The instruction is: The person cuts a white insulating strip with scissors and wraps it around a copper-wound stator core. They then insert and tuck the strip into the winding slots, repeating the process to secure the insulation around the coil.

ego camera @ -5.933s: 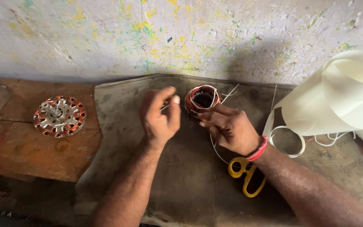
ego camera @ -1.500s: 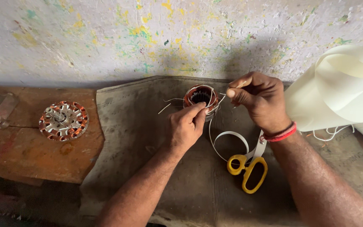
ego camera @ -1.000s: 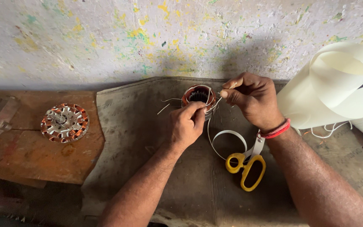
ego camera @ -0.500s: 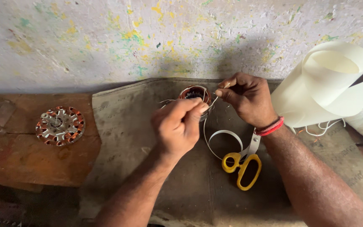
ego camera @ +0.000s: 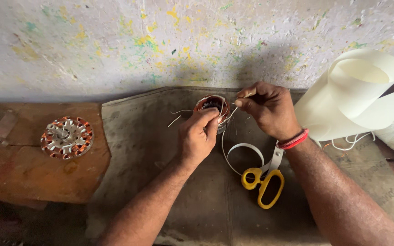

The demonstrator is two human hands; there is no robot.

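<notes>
Scene: small copper-wound stator [ego camera: 213,107] on grey cloth [ego camera: 160,150] over worktop [ego camera: 33,168], close to paint-flecked wall [ego camera: 115,41].
Left hand [ego camera: 199,136]: closed on stator's near rim, thumb & forefinger pressing down at the windings, steadying it.
Right hand [ego camera: 270,109]: fingers pinched together on a thin white strip [ego camera: 232,111], held taut & slanting down toward stator's right edge.
Strip tail: loops back over cloth betw. stator & yellow-handled scissors [ego camera: 263,182], which lie untouched just below right wrist.
Step in hand: by the look of it, feeding or tying the strip round the coil w/ stator pinned in place; can't tell how far through it sits, contact point hidden by left fingers.
Next move calls for: steady pull along the strip's line, firm left-hand hold so stator doesn't tip, care not to snag copper wire or the loose white ends sticking out at left.
Nearby: second, flat stator [ego camera: 67,136] well apart on bare wood at left; curled roll of cream sheet [ego camera: 356,95] at right, w/ white cord under it.
</notes>
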